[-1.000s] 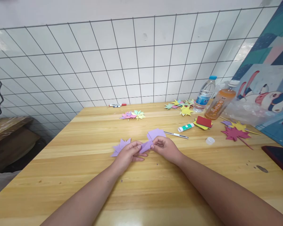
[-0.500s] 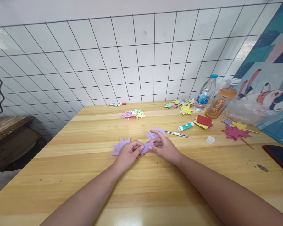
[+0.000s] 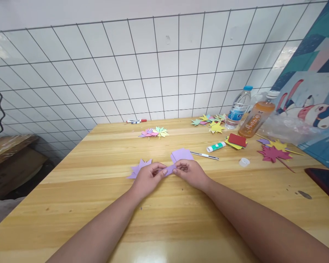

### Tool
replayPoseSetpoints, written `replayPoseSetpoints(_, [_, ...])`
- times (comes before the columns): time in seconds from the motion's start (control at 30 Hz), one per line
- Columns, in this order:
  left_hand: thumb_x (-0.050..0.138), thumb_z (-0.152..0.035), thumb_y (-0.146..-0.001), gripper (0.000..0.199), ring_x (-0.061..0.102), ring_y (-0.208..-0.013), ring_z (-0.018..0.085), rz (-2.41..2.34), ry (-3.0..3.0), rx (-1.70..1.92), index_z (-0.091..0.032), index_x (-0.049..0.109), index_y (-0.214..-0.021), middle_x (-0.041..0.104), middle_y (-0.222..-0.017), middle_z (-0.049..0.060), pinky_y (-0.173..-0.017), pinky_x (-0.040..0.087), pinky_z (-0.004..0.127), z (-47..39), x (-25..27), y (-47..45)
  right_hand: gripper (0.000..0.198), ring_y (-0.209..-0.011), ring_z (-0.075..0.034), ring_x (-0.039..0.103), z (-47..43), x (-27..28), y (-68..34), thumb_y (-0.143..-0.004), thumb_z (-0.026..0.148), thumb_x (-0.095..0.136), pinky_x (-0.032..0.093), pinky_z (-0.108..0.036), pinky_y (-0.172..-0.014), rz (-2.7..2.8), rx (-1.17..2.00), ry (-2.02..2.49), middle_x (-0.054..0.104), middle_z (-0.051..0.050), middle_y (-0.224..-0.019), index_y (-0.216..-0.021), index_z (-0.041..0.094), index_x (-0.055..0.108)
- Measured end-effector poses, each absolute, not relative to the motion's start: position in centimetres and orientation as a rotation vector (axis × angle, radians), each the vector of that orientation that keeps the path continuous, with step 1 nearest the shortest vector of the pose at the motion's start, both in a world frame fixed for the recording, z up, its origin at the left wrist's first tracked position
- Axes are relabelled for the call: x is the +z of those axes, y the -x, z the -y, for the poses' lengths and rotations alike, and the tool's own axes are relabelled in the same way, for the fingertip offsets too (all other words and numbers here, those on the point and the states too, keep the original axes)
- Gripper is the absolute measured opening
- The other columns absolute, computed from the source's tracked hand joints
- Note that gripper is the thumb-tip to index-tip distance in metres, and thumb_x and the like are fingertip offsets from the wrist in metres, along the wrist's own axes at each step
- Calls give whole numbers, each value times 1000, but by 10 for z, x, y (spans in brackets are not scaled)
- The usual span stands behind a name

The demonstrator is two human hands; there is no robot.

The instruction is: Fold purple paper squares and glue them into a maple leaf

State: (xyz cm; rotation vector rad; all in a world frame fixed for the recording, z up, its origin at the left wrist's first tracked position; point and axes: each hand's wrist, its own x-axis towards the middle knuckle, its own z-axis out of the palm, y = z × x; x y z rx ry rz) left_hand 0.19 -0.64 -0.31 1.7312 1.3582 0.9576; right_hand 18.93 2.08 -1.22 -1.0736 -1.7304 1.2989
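Observation:
A small folded piece of purple paper (image 3: 170, 170) spans the gap between my two hands. My left hand (image 3: 149, 177) pinches its left end between thumb and fingers. At the other end my right hand (image 3: 190, 173) grips it with the thumb in front and the fingers curled behind. Beyond my right hand lie purple paper sheets (image 3: 181, 154), partly covered by its fingers. A purple paper leaf (image 3: 141, 168) with pointed tips rests beside my left hand, which hides part of it. Right of the sheets is a slim utility knife (image 3: 204, 156).
A glue stick (image 3: 216, 147), its clear cap (image 3: 244, 162) and a stack of coloured paper (image 3: 237, 141) lie to the right. Behind them stand a water bottle (image 3: 238, 108) and an orange drink bottle (image 3: 256, 117). Paper leaves (image 3: 275, 154) and a marker (image 3: 137, 121) lie farther out.
My right hand's fingers have come down and closed on the right end of the folded purple paper. My left hand keeps its pinch, nearly in place.

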Motion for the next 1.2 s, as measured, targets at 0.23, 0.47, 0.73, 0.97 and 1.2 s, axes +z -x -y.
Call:
replayPoseSetpoints(0.23, [54, -37, -79, 21, 58, -64, 14, -1419, -1884, 855, -20, 67, -79, 68, -73, -1, -57, 43, 23, 8, -3, -4, 15, -72, -15, 63, -20, -13, -190, -73, 27, 60, 50, -27, -69, 1764, 1285, 1071, 68, -4, -80, -82, 16, 64])
replayPoseSetpoints(0.47, [53, -36, -79, 21, 58, -64, 14, -1406, -1865, 850, -19, 66, -80, 67, -74, 0, -58, 42, 23, 8, -5, -3, 17, -68, -14, 62, -20, -13, -190, -74, 31, 60, 48, -25, -65, 1745, 1267, 1077, 67, -4, -77, -79, 16, 63])
replayPoseSetpoints(0.73, [50, -40, -80, 26, 50, -55, 12, -1494, -2004, 760, -20, 66, -78, 62, -65, -1, -51, 36, 23, 13, 1, -6, 15, -65, -13, 60, -19, -12, -190, -75, 30, 58, 47, -23, -60, 1812, 1223, 1053, 67, -3, -74, -79, 16, 64])
replayPoseSetpoints(0.97, [53, -33, -79, 21, 53, -62, 14, -1475, -2016, 909, -20, 65, -67, 62, -65, 1, -59, 39, 25, 13, 7, -9, 16, -69, -14, 62, -16, -8, -187, -74, 30, 61, 48, -24, -64, 1781, 1234, 1010, 68, -3, -78, -83, 18, 64])
replayPoseSetpoints(1.2, [56, -34, -77, 22, 53, -59, 14, -1428, -1834, 1050, -17, 64, -64, 60, -62, 1, -55, 39, 23, 11, 4, -13, 23, -72, -16, 61, -23, -6, -190, -69, 38, 66, 48, -28, -71, 1684, 1327, 1011, 68, -4, -77, -74, 15, 65])
